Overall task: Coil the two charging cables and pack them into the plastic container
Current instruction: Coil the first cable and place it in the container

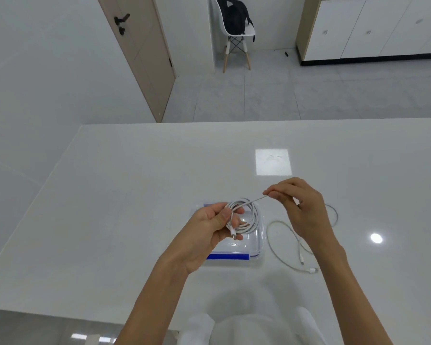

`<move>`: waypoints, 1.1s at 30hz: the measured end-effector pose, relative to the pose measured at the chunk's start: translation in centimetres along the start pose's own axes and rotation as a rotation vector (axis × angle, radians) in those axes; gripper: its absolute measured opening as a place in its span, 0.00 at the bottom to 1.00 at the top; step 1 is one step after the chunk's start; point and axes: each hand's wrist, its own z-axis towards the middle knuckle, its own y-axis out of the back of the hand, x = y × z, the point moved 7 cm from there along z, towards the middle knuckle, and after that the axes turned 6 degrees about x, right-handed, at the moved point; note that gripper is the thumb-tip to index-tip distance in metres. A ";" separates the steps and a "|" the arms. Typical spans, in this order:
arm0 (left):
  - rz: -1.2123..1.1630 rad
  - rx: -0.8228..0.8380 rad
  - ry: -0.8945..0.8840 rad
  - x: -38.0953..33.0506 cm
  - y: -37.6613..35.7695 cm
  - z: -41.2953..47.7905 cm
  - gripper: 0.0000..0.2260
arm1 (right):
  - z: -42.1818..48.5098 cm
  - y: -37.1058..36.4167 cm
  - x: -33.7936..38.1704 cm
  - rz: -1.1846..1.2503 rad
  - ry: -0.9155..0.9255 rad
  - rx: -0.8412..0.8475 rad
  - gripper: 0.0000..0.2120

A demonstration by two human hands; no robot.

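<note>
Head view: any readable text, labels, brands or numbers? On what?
No text can be read in this view.
plastic container: blue strips only, no lettering visible.
coiled cable, loose cable: any plug markings too small to tell.
cabinet doors: dark smudges, too blurred to read.

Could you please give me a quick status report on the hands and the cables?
Left hand grips coiled cable over container. Right hand pinches its free end. Second cable loose on table, uncoiled.
</note>
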 end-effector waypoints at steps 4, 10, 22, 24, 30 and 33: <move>-0.029 -0.049 -0.035 -0.8 0.6 0.9 0.12 | -0.6 -3.2 -0.3 0.336 -0.318 0.103 0.08; 0.048 -0.082 0.086 0.3 1.0 1.7 0.12 | -2.7 -7.4 -1.1 0.713 -0.690 0.334 0.08; 0.363 -0.296 0.147 1.6 1.2 2.7 0.11 | -3.4 -8.1 -0.7 1.026 -0.786 0.499 0.22; 0.387 -0.317 0.135 1.7 1.2 2.8 0.12 | -3.0 -8.1 0.0 0.842 -0.732 0.522 0.17; 0.422 -0.390 0.075 1.4 0.7 2.8 0.12 | -2.0 -7.8 0.5 0.712 -0.751 0.475 0.05; 0.452 -0.442 0.038 1.1 0.6 2.9 0.11 | -1.9 -7.2 0.6 0.601 -0.734 0.369 0.05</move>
